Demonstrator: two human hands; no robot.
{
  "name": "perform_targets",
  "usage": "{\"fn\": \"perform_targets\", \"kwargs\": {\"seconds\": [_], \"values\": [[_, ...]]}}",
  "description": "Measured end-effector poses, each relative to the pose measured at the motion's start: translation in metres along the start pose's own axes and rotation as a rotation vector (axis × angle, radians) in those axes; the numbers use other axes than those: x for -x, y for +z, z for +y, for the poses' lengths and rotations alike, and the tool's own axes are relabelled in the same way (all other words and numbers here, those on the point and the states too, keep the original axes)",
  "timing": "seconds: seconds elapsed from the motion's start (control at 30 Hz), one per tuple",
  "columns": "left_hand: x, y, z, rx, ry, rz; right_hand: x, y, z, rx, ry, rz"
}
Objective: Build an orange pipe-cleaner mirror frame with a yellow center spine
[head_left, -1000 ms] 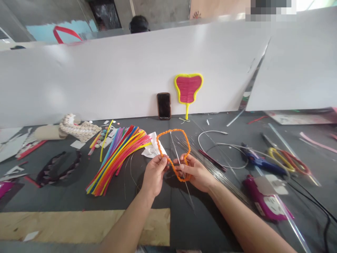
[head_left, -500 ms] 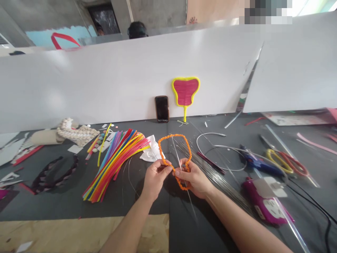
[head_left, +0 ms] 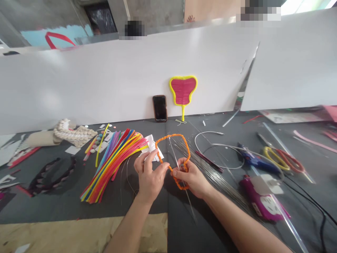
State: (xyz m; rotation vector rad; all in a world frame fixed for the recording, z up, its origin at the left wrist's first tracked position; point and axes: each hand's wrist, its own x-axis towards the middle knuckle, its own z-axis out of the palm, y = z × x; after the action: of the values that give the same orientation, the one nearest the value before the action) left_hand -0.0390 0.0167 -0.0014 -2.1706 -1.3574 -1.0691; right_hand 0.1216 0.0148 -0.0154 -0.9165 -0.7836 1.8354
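Observation:
An orange wrapped wire loop (head_left: 172, 136) is held upright over the dark table (head_left: 65, 196). My right hand (head_left: 192, 177) grips the loop's lower right side with closed fingers. My left hand (head_left: 149, 175) pinches the loop's lower left side with thumb and forefinger, its other fingers raised and spread. A thin metal wire (head_left: 175, 154) runs through the loop between the hands.
A fan of coloured pipe cleaners (head_left: 116, 158) lies left of the hands, with a white paper scrap (head_left: 150, 141) behind. Several steel wires (head_left: 218, 175), a blue glue gun (head_left: 254, 160), scissors (head_left: 283, 158) and a magenta tool (head_left: 260, 198) lie to the right. A phone (head_left: 159, 108) and a pink fan shape (head_left: 183, 90) lean on the white board.
My left hand has opened its outer fingers and shifted its pinch along the loop. The loop stays between both hands; the view has drifted slightly.

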Motion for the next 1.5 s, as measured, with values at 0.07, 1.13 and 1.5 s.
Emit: {"fn": "perform_targets", "kwargs": {"seconds": [0.07,1.13,1.5], "values": [[0.0,0.0,-0.002,-0.015,0.009,-0.012,0.0,0.0,0.0,-0.009,0.016,0.009],[-0.013,-0.003,0.004,1.474,-1.239,-0.406,-0.008,-0.015,-0.013,-0.03,-0.136,0.066],[-0.01,0.004,-0.001,1.551,-1.291,-0.4,-0.01,-0.03,-0.017,0.176,-0.075,0.056]]}}
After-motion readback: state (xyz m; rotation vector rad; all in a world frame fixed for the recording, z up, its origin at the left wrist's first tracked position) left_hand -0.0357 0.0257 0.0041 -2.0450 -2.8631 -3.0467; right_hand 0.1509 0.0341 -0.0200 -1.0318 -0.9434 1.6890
